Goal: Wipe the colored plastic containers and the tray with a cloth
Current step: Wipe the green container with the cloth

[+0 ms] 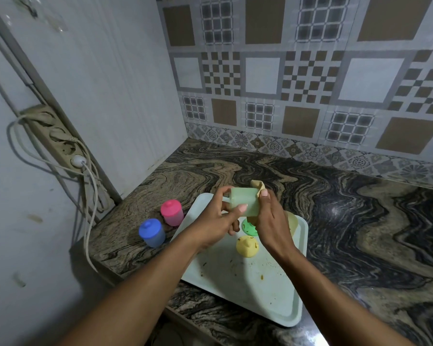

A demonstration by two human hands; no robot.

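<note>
My left hand (219,219) grips a pale green container (244,202), held on its side above the tray. My right hand (269,221) presses a yellowish cloth (258,186) against the container's open end. Below them lies a light mint tray (255,288), stained with brown specks. On the tray sit a green lid (248,227) and a yellow lid (247,245). A yellow container (292,222) is partly hidden behind my right hand. A pink lidded container (171,212) and a blue lidded container (151,232) stand upright on the counter to the tray's left.
The marbled dark counter (360,221) runs right and back to a tiled wall. A power strip (58,136) with a plugged white cable (90,221) hangs on the left wall. The counter's front edge (145,293) lies just below the tray's near corner.
</note>
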